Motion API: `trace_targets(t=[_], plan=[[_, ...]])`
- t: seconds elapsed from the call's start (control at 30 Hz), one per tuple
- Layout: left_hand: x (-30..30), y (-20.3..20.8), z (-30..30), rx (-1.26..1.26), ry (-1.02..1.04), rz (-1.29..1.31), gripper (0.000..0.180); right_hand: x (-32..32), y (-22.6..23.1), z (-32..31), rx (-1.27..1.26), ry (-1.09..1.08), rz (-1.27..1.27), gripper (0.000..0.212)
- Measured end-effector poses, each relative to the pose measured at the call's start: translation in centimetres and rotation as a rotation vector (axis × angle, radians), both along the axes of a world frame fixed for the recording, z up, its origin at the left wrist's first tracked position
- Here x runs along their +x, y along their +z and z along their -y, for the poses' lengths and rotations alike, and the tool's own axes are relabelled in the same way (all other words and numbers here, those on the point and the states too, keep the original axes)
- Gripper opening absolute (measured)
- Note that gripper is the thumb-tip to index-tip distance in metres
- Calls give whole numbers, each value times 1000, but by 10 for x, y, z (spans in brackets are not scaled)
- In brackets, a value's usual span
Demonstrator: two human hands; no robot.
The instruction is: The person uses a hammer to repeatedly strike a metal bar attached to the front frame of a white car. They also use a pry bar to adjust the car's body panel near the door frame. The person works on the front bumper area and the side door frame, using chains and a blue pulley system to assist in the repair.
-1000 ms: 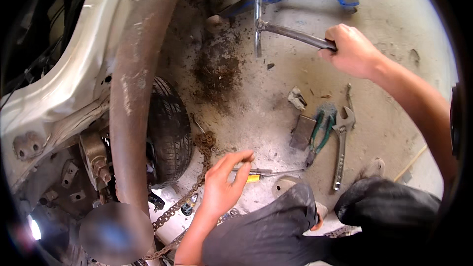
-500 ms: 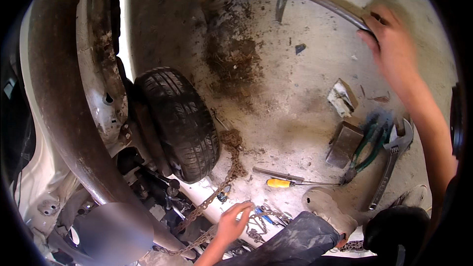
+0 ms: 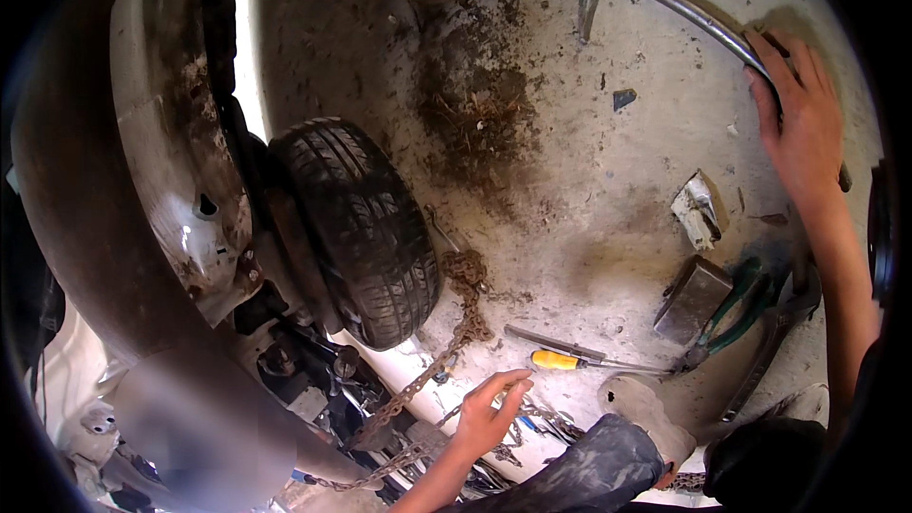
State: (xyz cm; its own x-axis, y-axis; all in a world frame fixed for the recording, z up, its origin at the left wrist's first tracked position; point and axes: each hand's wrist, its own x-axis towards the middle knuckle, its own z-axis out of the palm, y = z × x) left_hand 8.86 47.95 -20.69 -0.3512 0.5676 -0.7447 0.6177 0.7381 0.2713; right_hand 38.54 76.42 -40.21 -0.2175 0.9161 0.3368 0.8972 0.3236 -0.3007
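Observation:
My right hand (image 3: 806, 123) lies over the metal handle of a pick-like tool (image 3: 684, 9), fingers on one side and thumb on the other. The tool rests on the concrete floor, its curved head at the far end and the handle's end showing past my wrist. My left hand (image 3: 489, 410) hovers low in the middle, fingers apart and nothing visible in it. Below and beside it runs a rusty chain (image 3: 465, 309), heaped near the tyre (image 3: 366, 237) and stretching toward the vehicle. A yellow-handled screwdriver (image 3: 556, 360) lies to the right of my left hand.
A metal block (image 3: 693, 299), green-handled pliers (image 3: 727, 323) and a dark adjustable wrench (image 3: 765, 361) lie near my right forearm, with a crumpled pale piece (image 3: 698, 209) beyond. Vehicle bodywork (image 3: 180, 180) fills the left. A blurred patch covers the lower left. My dark-trousered leg (image 3: 598, 465) is near.
The view has shifted, moving the scene rightward. My left hand has risen a little and spread its fingers. My right hand has slid slightly nearer along the handle; the tool stays put on the floor.

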Motion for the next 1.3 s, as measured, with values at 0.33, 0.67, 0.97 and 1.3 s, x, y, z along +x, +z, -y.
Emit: trace_targets(t=[0.33,0.67,0.97,1.3], plan=[[-47,9,-82,595,-45,-106,26,1,-7,-3,70,80,-13,30],[-102,60,-190,1289,773,706,32,0,5,5,109,32,16,28],[-140,42,-196,1313,685,978,26,-4,12,7,94,-1,42,28],[-140,37,-199,1241,469,675,37,-11,26,9,57,36,40,33]])
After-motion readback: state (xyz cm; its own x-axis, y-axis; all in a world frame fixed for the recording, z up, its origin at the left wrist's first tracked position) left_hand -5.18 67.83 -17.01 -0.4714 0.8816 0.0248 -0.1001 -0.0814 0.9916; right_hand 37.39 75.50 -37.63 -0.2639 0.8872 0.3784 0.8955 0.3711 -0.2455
